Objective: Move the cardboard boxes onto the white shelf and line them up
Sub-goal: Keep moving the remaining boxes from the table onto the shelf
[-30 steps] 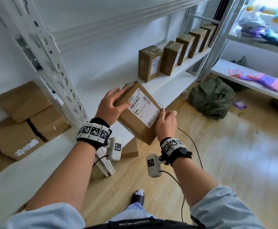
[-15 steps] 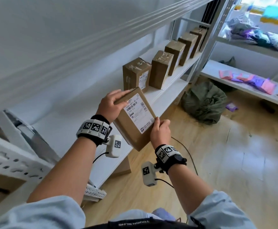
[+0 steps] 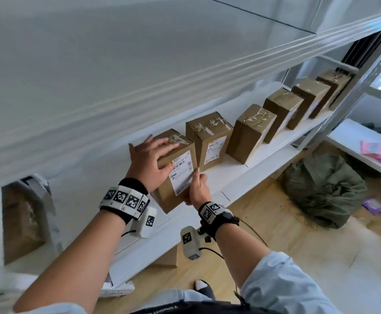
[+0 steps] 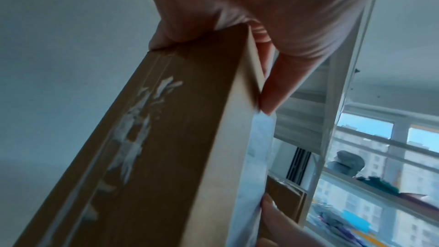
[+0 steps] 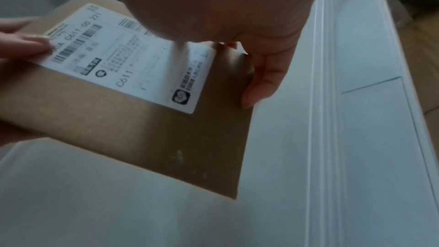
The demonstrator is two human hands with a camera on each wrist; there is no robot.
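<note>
Six boxes: five cardboard boxes already stand in a row on the white shelf (image 3: 248, 175), running toward the upper right of the head view; the sixth, the held box (image 3: 178, 168), sits at centre frame, just beside the nearest standing box (image 3: 209, 141).
Left hand: the left hand (image 3: 148, 162) lies over the box's top near corner, fingers spread across the taped top and thumb on the labelled face; in the left wrist view the fingers (image 4: 270, 89) curl over the top edge.
Right hand: the right hand (image 3: 198, 189) holds the lower right edge, thumb on the shipping label (image 5: 133, 57) and fingers (image 5: 259, 85) wrapped behind the side.
Position: the box is tilted, its lower corner low over the shelf board; whether it already touches is probably not decidable from these blurred views.
Doing it well: set the bottom edge flat first, then stand the box upright, label facing out like its neighbours.
Alignment: match the neighbours' spacing and front line.
Risk: pushing sideways too hard could knock the nearest standing box.
</note>
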